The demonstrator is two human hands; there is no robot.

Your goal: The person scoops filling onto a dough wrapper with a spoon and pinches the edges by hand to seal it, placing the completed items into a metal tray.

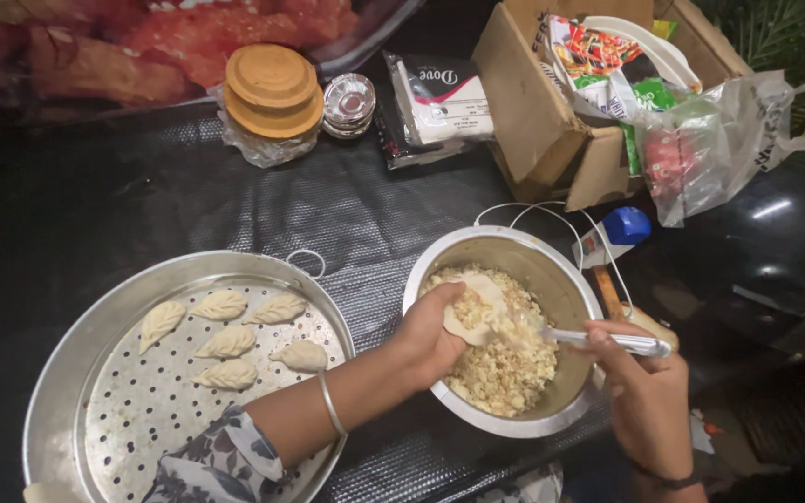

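on the desk (95, 205) we have the perforated tray (76, 373) at left, six folded dumplings (225, 343) lying in it. the bowl (552, 279) of filling (505, 373) sits to its right. behind them stand a lidded jar (272, 93), a stack of small cups (348, 102) and a packet (440, 102); a cardboard box (533, 112) lies far right, a bag (710, 149) beside it.

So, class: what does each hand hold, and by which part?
The left hand cups a round dough wrapper from underneath, over the steel bowl. The right hand pinches a spoon by its handle end, its tip at the wrapper.
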